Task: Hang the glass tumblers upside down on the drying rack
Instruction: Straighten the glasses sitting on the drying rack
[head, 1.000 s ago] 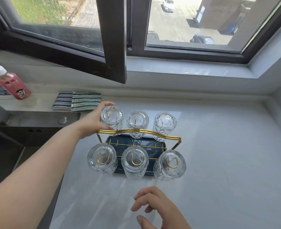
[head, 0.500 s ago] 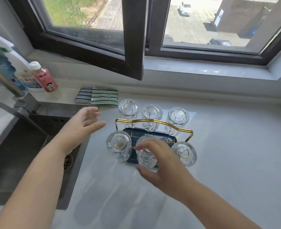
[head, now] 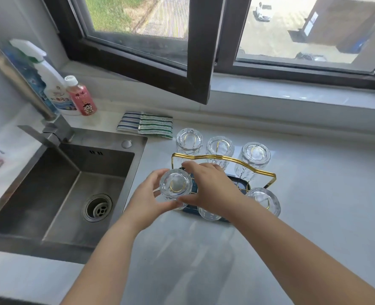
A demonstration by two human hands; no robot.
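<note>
Your left hand has its fingers curled around the left side of the front-left tumbler, and your right hand closes on the same glass from the right, thumb low on its near wall and fingers arched over its far edge, so both hands are clamped on that one tumbler. The glass is upside down, its thick base facing you, with a gold prong of the drying rack showing through it; you cannot tell whether it sits fully on the prong or is lifted a little. Your right palm covers most of the front-middle tumbler, of which only the lower wall shows. The front-right tumbler hangs inverted and untouched. Behind the rack's wavy gold handle stand three more inverted glasses in a row: back-left tumbler, back-middle tumbler and back-right tumbler. The rack's dark blue tray rests on the pale counter. To the left lies the steel sink with its faucet. Folded striped cloths lie beyond the rack, near the sink's back corner, and a pink bottle and a spray bottle stand under the window.
</note>
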